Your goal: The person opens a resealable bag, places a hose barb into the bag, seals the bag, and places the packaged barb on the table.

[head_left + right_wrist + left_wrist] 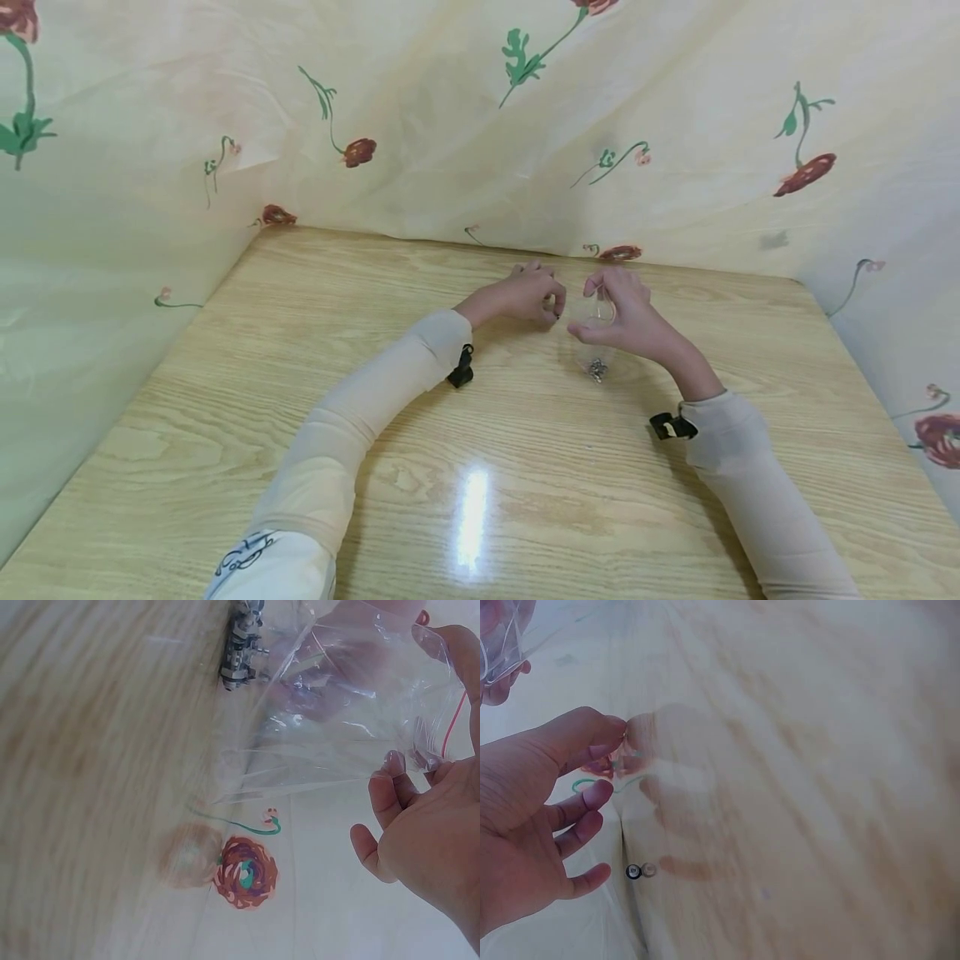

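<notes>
My right hand (626, 321) grips the top of a clear plastic bag (330, 727) with a red line along its opening, and the bag hangs down to the tabletop. Small silver metal screws (597, 369) lie bunched in its bottom; the right wrist view shows these screws (241, 645) up close. Left of the bag, my left hand (528, 296) has thumb and forefinger tips together, with a tiny dark piece (557, 316) at them, too small to identify. By its little finger, in the left wrist view, one small round-headed screw (634, 871) stands on the tabletop.
The wood-grain table (405, 467) has a glossy, reflective surface. A cream flowered cloth (435, 167) rises along its back edge and both sides. Black wrist straps (462, 367) sit at both sleeves.
</notes>
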A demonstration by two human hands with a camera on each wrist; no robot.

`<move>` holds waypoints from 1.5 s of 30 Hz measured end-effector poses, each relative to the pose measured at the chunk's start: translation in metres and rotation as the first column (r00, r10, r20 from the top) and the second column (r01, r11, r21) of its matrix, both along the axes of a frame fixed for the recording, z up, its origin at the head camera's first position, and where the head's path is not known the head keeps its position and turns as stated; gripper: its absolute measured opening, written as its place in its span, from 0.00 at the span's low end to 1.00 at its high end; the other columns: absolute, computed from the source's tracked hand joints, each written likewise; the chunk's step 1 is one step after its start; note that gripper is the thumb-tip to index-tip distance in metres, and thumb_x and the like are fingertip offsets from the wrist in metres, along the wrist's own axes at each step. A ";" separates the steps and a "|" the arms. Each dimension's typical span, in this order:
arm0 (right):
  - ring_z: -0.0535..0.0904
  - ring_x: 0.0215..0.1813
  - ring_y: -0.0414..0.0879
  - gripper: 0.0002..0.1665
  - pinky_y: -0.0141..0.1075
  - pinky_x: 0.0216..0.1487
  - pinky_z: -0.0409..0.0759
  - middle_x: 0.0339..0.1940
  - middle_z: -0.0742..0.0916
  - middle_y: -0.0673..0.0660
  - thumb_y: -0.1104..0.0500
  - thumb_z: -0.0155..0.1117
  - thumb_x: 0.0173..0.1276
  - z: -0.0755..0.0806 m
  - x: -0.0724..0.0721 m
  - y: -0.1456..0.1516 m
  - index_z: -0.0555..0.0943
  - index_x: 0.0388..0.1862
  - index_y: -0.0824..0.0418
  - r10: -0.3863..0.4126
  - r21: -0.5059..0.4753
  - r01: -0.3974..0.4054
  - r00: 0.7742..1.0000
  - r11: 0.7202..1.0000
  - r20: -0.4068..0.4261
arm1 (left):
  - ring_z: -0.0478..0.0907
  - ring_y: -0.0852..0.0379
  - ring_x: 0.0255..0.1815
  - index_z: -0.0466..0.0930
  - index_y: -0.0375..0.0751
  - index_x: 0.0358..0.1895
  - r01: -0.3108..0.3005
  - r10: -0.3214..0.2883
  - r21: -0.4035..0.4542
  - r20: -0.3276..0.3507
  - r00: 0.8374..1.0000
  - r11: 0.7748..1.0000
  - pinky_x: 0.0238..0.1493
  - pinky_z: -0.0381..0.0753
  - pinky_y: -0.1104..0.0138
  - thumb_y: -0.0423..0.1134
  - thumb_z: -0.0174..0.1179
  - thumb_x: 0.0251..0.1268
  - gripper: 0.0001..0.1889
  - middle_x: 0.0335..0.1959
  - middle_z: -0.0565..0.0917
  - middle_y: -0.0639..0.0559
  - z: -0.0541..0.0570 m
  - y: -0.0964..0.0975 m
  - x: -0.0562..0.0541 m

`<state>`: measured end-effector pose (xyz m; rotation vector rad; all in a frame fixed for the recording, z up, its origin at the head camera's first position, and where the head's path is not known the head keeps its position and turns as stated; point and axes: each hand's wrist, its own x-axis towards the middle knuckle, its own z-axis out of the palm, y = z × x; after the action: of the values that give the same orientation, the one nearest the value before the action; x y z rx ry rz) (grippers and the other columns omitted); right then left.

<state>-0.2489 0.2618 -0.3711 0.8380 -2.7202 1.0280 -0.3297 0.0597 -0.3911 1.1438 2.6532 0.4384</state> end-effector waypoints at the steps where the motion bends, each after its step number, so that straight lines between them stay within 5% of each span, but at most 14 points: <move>1: 0.60 0.44 0.49 0.26 0.47 0.48 0.48 0.36 0.70 0.62 0.60 0.77 0.55 0.000 0.000 0.000 0.70 0.44 0.63 0.001 0.000 -0.001 1.000 1.000 -0.004 | 0.65 0.52 0.56 0.85 0.52 0.41 -0.002 0.002 0.000 0.004 1.000 1.000 0.61 0.61 0.54 0.41 0.66 0.64 0.05 0.49 0.76 0.51 0.000 0.000 0.000; 20: 0.62 0.43 0.49 0.26 0.46 0.48 0.50 0.36 0.72 0.60 0.58 0.77 0.54 -0.002 -0.001 -0.001 0.72 0.44 0.64 0.020 0.001 -0.020 0.999 1.000 -0.028 | 0.65 0.53 0.55 0.84 0.53 0.40 -0.027 0.027 -0.019 -0.017 1.000 0.999 0.61 0.61 0.55 0.42 0.65 0.66 0.03 0.48 0.75 0.52 -0.004 0.003 0.001; 35: 0.61 0.45 0.50 0.26 0.47 0.50 0.49 0.37 0.71 0.60 0.59 0.77 0.55 -0.001 0.001 -0.004 0.71 0.44 0.63 0.017 -0.006 -0.017 1.000 1.000 -0.006 | 0.63 0.53 0.55 0.84 0.50 0.41 -0.017 0.018 -0.011 0.045 0.999 1.000 0.63 0.59 0.52 0.41 0.64 0.67 0.03 0.45 0.75 0.53 -0.004 -0.009 0.002; 41: 0.60 0.46 0.50 0.25 0.48 0.51 0.48 0.38 0.70 0.60 0.59 0.76 0.56 0.001 0.002 -0.005 0.70 0.45 0.61 0.007 -0.004 -0.007 1.000 1.000 0.028 | 0.59 0.46 0.73 0.83 0.50 0.41 -0.032 0.029 0.026 0.111 0.993 0.999 0.73 0.51 0.45 0.40 0.64 0.68 0.02 0.44 0.74 0.54 -0.001 -0.017 0.004; 45: 0.61 0.45 0.50 0.25 0.46 0.50 0.49 0.37 0.71 0.63 0.59 0.77 0.54 -0.001 -0.001 -0.006 0.71 0.44 0.62 0.019 -0.005 -0.019 1.000 1.000 0.008 | 0.63 0.46 0.70 0.83 0.50 0.41 -0.047 0.041 0.052 0.117 0.992 0.997 0.73 0.53 0.44 0.42 0.64 0.69 0.03 0.48 0.76 0.53 0.000 -0.021 0.003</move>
<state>-0.2497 0.2563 -0.3720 0.8628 -2.7200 1.0434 -0.3269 0.0391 -0.3912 1.0428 2.5849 0.5716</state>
